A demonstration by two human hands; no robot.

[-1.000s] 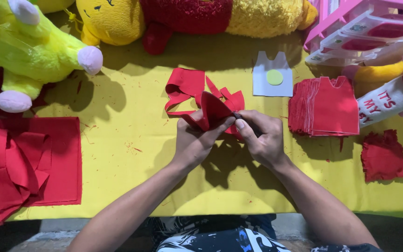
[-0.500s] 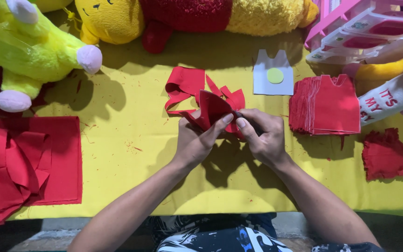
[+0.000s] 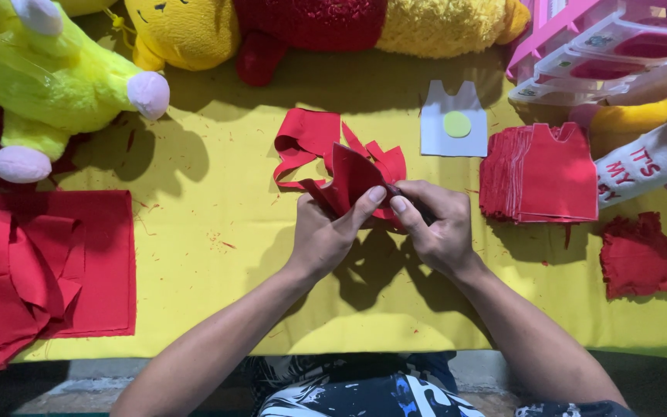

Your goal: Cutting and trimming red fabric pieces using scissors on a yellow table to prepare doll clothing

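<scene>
Grip: both my hands are closed on one red felt piece (image 3: pixel 353 179); my left hand (image 3: pixel 326 235) pinches its near edge with thumb up against the fabric, my right hand (image 3: pixel 438 228) pinches the other side, and something dark and thin shows between those fingers, too hidden to name.
Counter: yellow cloth-covered counter (image 3: pixel 218 255), the felt piece held just above its middle.
Plush toys: a green one (image 3: pixel 48 77) at far left, a yellow-and-red one (image 3: pixel 310 23) along the far edge.
Red fabric sheet: folded layers (image 3: pixel 48 262) at left, well apart from my hands.
Cut stack: red vest-shaped pieces (image 3: pixel 546 174) just right of my right hand.
Scraps: red offcuts (image 3: pixel 306 139) behind the held piece; a small red heap (image 3: pixel 638 255) at far right.
Template: pale vest shape with a yellow disc (image 3: pixel 454 122).
Handling: I judge the felt light, soft and floppy, not slippery; best pinched near an edge with both hands.
</scene>
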